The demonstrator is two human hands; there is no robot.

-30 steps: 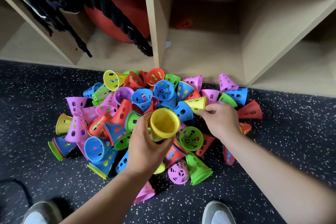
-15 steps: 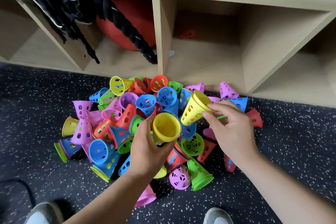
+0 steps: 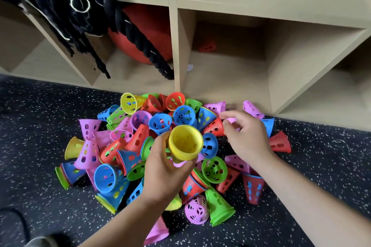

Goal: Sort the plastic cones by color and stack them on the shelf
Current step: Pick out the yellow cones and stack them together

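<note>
Head view, left to right. Black ropes (image 3: pixel 66 6) hang over the left cubbies of the shelf (image 3: pixel 173 50), which is light wood with open compartments at floor level. A shoe (image 3: pixel 46 241) shows at the bottom left edge. A lone yellow cone (image 3: pixel 73 147) lies on its side at the left edge of the pile of cones (image 3: pixel 161 123). The pile is a mix of pink, blue, red, green and yellow, all perforated, mostly tipped over and some nested in mixed colours. It sits on the dark speckled floor (image 3: pixel 331 166), just in front of the shelf. A red ball (image 3: pixel 144 32) sits behind the ropes in the cubby left of the upright divider.

The left hand (image 3: pixel 164 174) has fingers and thumb wrapped round the stack of yellow cones (image 3: pixel 185 144), held above the middle of the pile with the wide mouth toward the camera. One red cone (image 3: pixel 207 46) lies deep in the cubby right of the divider. The right hand (image 3: pixel 248 136) is over the right side of the pile with fingers curled down near a pink cone (image 3: pixel 230 120). It is motion-blurred, so I cannot tell whether it grips anything. The hands are apart.
</note>
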